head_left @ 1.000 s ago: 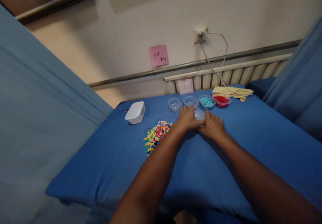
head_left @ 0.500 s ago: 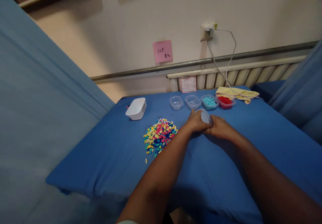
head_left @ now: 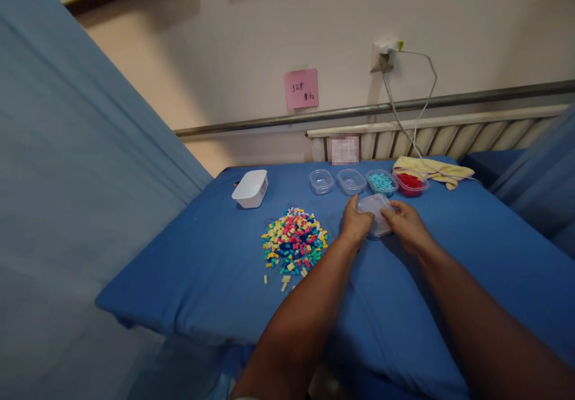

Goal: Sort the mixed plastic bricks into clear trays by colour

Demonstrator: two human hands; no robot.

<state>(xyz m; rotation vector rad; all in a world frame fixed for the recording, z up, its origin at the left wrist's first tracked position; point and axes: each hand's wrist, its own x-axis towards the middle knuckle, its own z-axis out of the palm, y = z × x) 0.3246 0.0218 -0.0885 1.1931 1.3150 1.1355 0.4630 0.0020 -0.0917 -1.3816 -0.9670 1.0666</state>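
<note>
Both hands grip a translucent plastic container lid [head_left: 376,213] with rounded corners; whether it is a single lid or a stack I cannot tell. My left hand [head_left: 356,223] is closed on its left edge, thumb on top. My right hand [head_left: 406,226] pinches the right edge, thumb on the upper face. Just beyond the lid stands a clear tub of light blue pieces [head_left: 381,181], with a tub of red pieces [head_left: 410,183] to its right. Left of my left hand lies a heap of small multicoloured pieces [head_left: 294,239].
Two clear tubs with nothing visible in them, one left [head_left: 321,182] and one right [head_left: 351,182], continue the row. A white bin [head_left: 251,189] stands at the back left. A yellow cloth [head_left: 433,170] and a white cable [head_left: 422,142] lie at the back right of the blue-covered table [head_left: 202,256].
The lid has turned flatter, with its face now toward me, and my hands have moved apart to its two sides. The view has shifted slightly left.
</note>
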